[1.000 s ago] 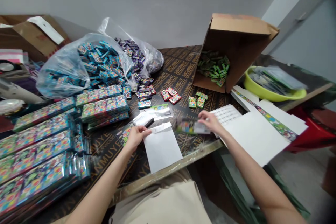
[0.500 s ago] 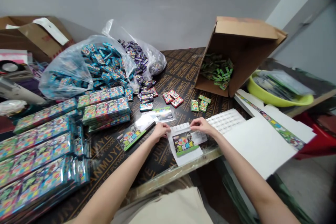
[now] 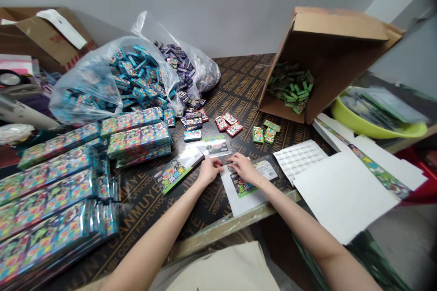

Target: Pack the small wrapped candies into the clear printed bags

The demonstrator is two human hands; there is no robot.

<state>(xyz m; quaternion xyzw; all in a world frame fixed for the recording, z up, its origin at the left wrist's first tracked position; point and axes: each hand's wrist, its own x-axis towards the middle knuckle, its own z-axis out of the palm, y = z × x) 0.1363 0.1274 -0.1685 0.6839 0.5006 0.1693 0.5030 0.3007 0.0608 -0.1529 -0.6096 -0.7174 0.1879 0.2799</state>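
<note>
My left hand [image 3: 209,171] and my right hand [image 3: 241,168] meet at the top edge of a white envelope-like bag [image 3: 241,200] near the table's front edge. A colourful printed card [image 3: 246,185] lies on that bag, partly under my right hand. Both hands have their fingers curled and pinching at the bag's top edge. Just left lies another printed card in a clear sleeve [image 3: 173,173], and a clear packet [image 3: 213,146] sits behind my hands.
Two clear plastic bags [image 3: 102,82] of small packets lie at back left. Stacked colourful boxes [image 3: 138,138] and long packs [image 3: 44,200] fill the left. A tipped cardboard box [image 3: 327,54] holds green packets. White sheets [image 3: 341,191] and a yellow-green basin [image 3: 375,127] are on the right.
My right hand brought the printed card from the right onto the white bag. Both hands then closed in together at the bag's top edge.
</note>
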